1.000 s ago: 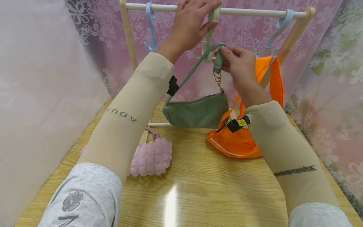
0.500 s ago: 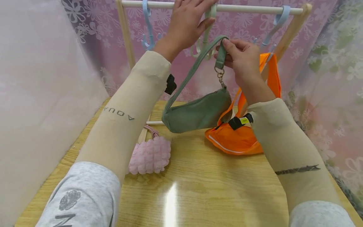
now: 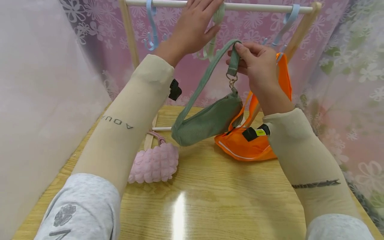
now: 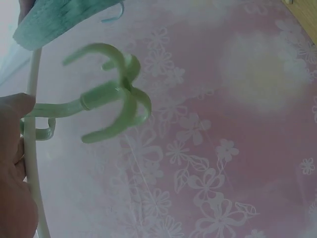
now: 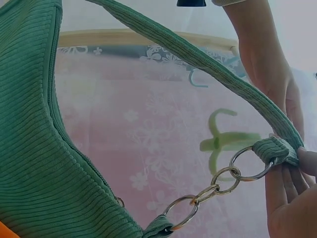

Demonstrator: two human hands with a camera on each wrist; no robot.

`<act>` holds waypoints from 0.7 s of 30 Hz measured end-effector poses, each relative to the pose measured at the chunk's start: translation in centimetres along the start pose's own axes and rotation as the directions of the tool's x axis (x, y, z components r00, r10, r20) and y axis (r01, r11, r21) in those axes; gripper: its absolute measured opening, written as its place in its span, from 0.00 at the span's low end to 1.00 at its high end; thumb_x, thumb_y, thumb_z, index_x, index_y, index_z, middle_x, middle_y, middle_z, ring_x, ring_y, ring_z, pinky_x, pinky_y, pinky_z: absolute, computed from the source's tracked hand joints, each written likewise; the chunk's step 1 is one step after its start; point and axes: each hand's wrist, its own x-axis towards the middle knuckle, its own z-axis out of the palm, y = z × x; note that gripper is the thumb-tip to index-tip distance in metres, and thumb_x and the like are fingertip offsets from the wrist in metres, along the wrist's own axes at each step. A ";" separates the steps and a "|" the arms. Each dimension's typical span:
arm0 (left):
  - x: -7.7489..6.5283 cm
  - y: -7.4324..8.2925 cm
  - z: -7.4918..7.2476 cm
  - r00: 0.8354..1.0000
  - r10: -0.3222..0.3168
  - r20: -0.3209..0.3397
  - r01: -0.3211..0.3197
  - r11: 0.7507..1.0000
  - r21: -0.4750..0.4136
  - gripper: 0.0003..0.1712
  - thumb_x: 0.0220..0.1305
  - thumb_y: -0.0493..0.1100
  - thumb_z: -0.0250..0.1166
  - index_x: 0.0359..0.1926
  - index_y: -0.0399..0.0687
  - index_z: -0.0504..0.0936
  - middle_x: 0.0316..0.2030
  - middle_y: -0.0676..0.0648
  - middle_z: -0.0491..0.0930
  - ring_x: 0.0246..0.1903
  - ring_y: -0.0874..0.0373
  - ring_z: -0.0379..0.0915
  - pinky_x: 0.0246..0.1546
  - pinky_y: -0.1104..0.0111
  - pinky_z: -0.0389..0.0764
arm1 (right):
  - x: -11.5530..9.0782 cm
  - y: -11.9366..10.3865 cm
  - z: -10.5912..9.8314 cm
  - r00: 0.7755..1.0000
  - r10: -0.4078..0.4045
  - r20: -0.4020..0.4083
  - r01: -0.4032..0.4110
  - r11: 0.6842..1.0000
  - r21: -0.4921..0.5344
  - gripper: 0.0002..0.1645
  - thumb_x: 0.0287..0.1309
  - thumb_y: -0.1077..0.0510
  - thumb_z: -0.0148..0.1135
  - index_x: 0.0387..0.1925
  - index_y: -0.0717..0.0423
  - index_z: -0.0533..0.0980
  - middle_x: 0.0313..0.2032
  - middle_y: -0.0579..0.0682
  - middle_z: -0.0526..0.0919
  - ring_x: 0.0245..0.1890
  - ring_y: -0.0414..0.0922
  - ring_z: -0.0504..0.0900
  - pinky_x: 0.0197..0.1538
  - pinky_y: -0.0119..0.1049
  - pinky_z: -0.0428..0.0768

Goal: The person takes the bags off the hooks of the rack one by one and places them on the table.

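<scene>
Green bag, 1 (image 3: 207, 121): tilted more steeply than in the earliest frame, plain end dropped and chain end higher, now further to the right of the green hook (image 4: 104, 95); hangs in the air over the table (image 3: 216, 200)
Strap, 1 (image 3: 207, 73): looped up from the bag, pinched near its ringed end
Chain, 1 (image 5: 225, 179): four linked metal rings between strap and bag
Right hand, 1 of 2 (image 3: 258, 63): thumb and fingers clamped together on the strap
Left hand, 2 of 2 (image 3: 192, 30): holds the green hook at the rail (image 3: 255, 7), thumb against the stem (some fingertips are cut off by the head view's edge); place on the rail unchanged
Hooks, 3: the green one in the middle, a left blue hook (image 3: 152, 26) and a right blue hook (image 3: 286, 28), all on the rail
Orange bag, 1 (image 3: 249, 143): low at the right, its strap up at the right blue hook; one orange strand crosses in front of the green bag's chain end
Pink bag, 1 (image 3: 156, 163): quilted, at the left, partly hidden by the left arm
Wooden posts, 2 (image 3: 129, 33): one at each end of the rail
Head view: rack and bags set further left than before
</scene>
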 end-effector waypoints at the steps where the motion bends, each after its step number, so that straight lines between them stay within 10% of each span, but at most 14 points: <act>1: -0.1 0.0 -0.1 1.000 0.003 0.004 -0.003 1.000 -0.013 0.35 0.76 0.56 0.46 0.76 0.50 0.51 0.75 0.49 0.50 0.75 0.54 0.38 0.72 0.66 0.31 | -0.1 0.0 0.0 1.000 0.003 0.000 -0.003 1.000 0.000 0.19 0.51 0.55 0.72 0.42 0.64 0.84 0.34 0.55 0.87 0.33 0.48 0.88 0.42 0.37 0.83; 13: -4.4 0.9 -0.4 0.996 0.059 -0.070 -0.076 0.960 -0.268 0.31 0.74 0.47 0.51 0.74 0.47 0.57 0.72 0.46 0.57 0.71 0.57 0.51 0.68 0.76 0.48 | -1.2 0.7 -0.7 1.000 0.024 0.015 -0.025 0.999 0.040 0.21 0.49 0.56 0.73 0.43 0.65 0.83 0.34 0.57 0.87 0.33 0.49 0.88 0.42 0.40 0.83; 21: -11.8 2.3 1.4 0.993 -0.016 0.121 0.071 0.879 -0.471 0.38 0.73 0.52 0.53 0.76 0.45 0.51 0.72 0.45 0.58 0.72 0.56 0.50 0.71 0.68 0.50 | -1.9 1.5 -0.8 0.999 -0.007 0.039 0.006 0.999 0.033 0.20 0.50 0.57 0.72 0.43 0.66 0.83 0.34 0.57 0.87 0.33 0.49 0.88 0.41 0.39 0.83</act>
